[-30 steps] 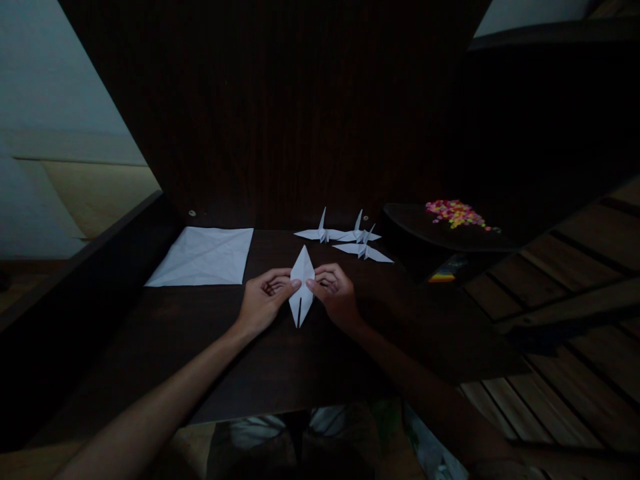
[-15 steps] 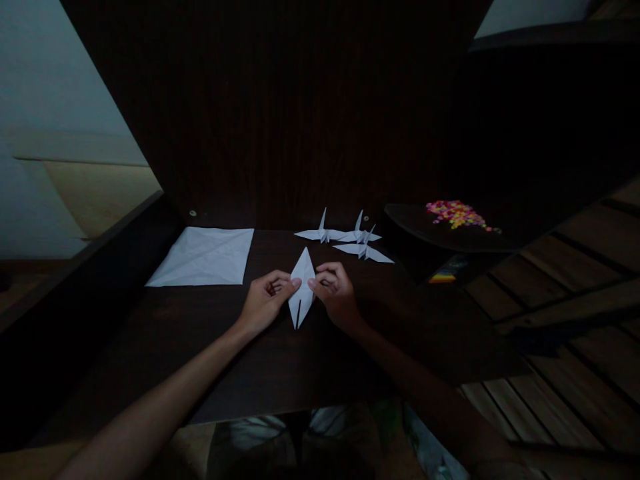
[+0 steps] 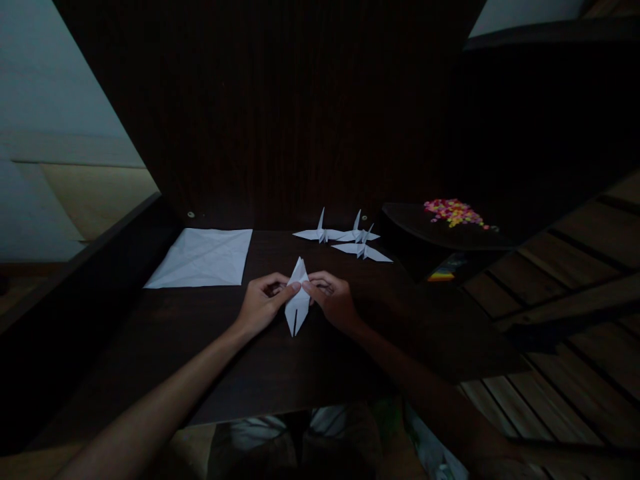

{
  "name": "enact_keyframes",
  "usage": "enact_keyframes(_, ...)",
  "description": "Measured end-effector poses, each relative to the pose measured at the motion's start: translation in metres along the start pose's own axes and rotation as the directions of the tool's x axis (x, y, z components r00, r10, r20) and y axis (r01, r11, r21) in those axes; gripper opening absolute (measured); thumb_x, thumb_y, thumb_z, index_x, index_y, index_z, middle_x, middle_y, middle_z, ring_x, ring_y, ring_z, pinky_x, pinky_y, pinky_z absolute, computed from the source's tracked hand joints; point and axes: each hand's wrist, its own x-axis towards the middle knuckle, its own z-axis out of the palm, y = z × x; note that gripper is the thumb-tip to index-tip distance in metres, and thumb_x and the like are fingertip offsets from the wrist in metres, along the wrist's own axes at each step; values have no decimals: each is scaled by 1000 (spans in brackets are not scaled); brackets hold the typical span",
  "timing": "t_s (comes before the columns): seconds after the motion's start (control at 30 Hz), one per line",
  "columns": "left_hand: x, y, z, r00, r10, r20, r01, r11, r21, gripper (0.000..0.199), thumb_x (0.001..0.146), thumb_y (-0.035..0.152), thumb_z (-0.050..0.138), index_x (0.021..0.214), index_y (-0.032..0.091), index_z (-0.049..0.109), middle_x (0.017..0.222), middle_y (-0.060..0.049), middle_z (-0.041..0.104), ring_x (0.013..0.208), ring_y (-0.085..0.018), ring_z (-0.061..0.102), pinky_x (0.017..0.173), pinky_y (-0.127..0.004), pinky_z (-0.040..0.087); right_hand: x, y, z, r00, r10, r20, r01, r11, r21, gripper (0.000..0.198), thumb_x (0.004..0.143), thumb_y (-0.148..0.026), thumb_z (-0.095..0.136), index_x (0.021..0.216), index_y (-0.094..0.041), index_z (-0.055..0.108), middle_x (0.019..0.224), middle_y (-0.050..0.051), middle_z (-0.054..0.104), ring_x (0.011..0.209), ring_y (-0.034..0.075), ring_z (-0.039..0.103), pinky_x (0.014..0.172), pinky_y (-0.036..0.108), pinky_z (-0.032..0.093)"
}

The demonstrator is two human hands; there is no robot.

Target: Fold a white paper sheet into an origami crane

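Observation:
Between my two hands is a folded white origami paper (image 3: pixel 297 307), diamond-shaped, with a slit running up from its lower point. My left hand (image 3: pixel 265 298) pinches its left edge, thumb lying on the front face. On the opposite edge, my right hand (image 3: pixel 333 298) grips it the same way, the thumbs almost meeting. Fingers behind the paper are partly hidden. Beyond it, three finished white paper cranes (image 3: pixel 362 251) rest close together on the dark desk (image 3: pixel 280 380), wings spread.
White paper sheets (image 3: pixel 203 259) with creases lie at the left, near the desk's raised side board (image 3: pixel 85 267). To the right, a dark curved shelf (image 3: pixel 410 217) carries a heap of small pink and yellow pieces (image 3: pixel 456 212). A tall dark panel (image 3: pixel 280 113) closes off the back.
The folded paper has come slightly down and toward me, and its upper tip now shows a split or bent layer. My right hand's fingers have moved in behind the paper.

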Motion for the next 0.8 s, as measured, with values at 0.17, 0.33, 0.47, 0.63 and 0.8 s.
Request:
enact_keyframes(0.17,0,4,0,1000,2,11,-2,1000,-12,26,70,40,71,71,14,68,66,-1,65,59,-13,57,57,-23,45,-2,-2,-4,997,-71,21,72,993,-93,16,75,-35,65,78,-19,68,74,2,69,66,16,64,60,27,51)
enact_keyframes(0.33,1,8,-1,999,7,-44,-8,1000,-16,25,69,40,72,71,15,68,65,-1,65,59,-13,56,56,-23,44,-2,-4,-4,993,-94,71,103,985,-140,15,78,-33,63,80,-20,69,76,2,69,69,15,63,64,26,50)
enact_keyframes(0.47,2,4,-4,992,45,-115,-41,999,33,25,71,39,71,68,15,67,60,1,61,55,-11,52,53,-22,39,-2,-4,-1,996,-20,82,24,998,-54,22,72,-33,68,89,-19,66,69,-1,65,64,13,62,61,24,50)
enact_keyframes(0.63,2,5,-4,987,51,-155,-47,999,27,23,72,38,70,68,16,66,62,2,61,56,-11,51,55,-23,39,-1,-1,1,995,51,84,-52,999,14,27,65,-34,74,86,-18,65,69,-1,66,65,14,64,63,25,52)
enact_keyframes(0.8,4,6,-3,990,38,-134,-44,998,-43,22,71,38,71,72,16,66,64,2,60,60,-12,54,58,-23,43,1,1,-1,998,15,55,-13,999,-34,22,69,-35,70,85,-19,70,75,3,70,69,16,65,64,28,52)
